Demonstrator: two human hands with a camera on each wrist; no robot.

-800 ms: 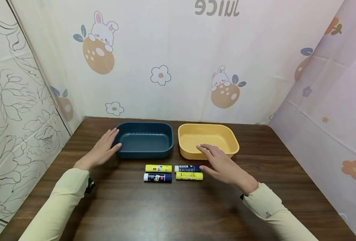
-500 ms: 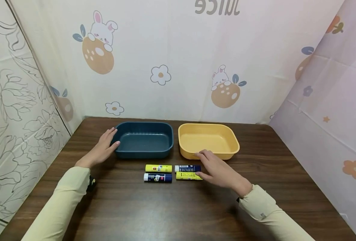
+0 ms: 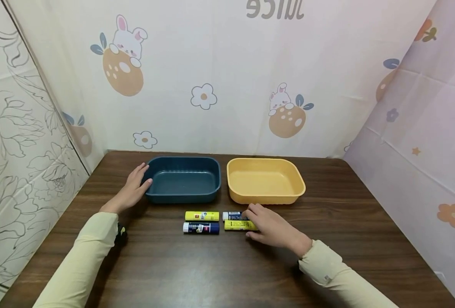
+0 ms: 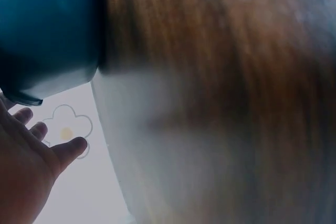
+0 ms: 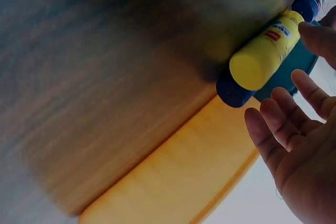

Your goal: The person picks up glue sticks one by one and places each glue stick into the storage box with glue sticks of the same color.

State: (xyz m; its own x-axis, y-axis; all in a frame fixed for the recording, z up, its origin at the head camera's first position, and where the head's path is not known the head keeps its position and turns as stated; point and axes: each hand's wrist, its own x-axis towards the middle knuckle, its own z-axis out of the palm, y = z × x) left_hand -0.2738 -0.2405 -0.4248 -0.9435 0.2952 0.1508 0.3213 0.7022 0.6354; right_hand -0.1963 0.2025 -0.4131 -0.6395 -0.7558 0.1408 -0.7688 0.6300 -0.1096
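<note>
My right hand hovers over the right pair of glue sticks, its fingers slightly bent. That pair is a yellow glue stick with a dark blue glue stick behind it, partly covered by the fingers. In the right wrist view the thumb and fingers stand apart around the yellow stick, with gaps showing. To their left lie another yellow glue stick and a dark blue, white-capped one. My left hand, fingers extended, is at the left side of the dark teal tray; contact is unclear.
A yellow tray stands right of the teal one, behind the glue sticks. Both trays hold nothing. The brown wooden table ends at a printed curtain at the back, with more cloth along both sides.
My right hand has moved left and nearer to me, from the yellow tray's front to over the right-hand glue sticks, fingers bending more. The left hand has barely moved.
</note>
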